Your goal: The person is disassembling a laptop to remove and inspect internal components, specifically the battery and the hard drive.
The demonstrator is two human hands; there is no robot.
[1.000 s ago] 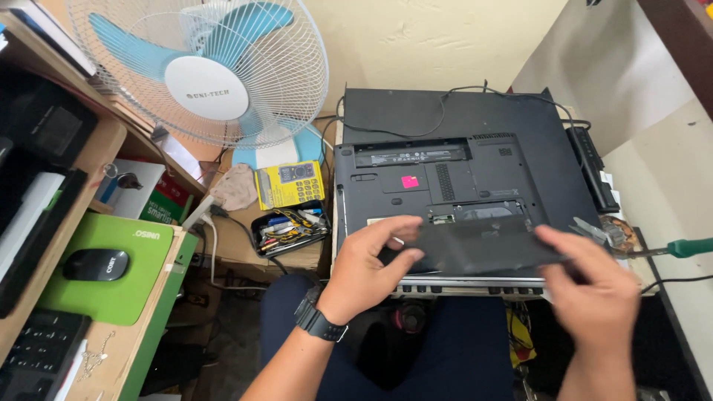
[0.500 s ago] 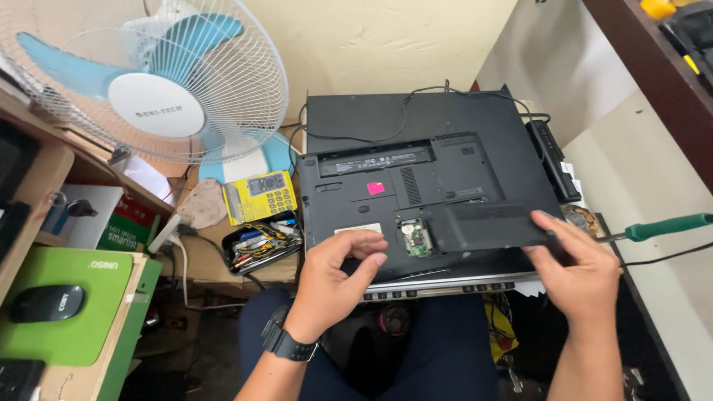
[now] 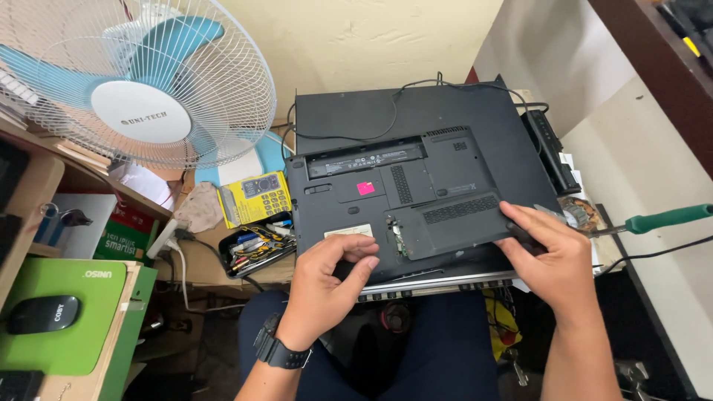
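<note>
Upside down, a black laptop (image 3: 416, 186) is being rested across the person's lap and the edge of a larger black slab beneath it, its matte underside being shown with a vented access panel (image 3: 464, 223), a small pink sticker (image 3: 365, 188) and a long battery bay strip near the far edge. The panel is being seen slightly askew, with a sliver of green circuit board (image 3: 399, 239) being exposed at its left end. The left hand (image 3: 327, 286), a dark watch (image 3: 281, 349) being worn at its wrist, is being pressed on the near left of the casing, fingers curled but nothing being clasped. The right hand (image 3: 553, 256) is being laid on the panel's right end, fingertips touching it; whether it is being pinched cannot be told. A green-handled screwdriver (image 3: 661, 219) is being left just beside, at the right.
</note>
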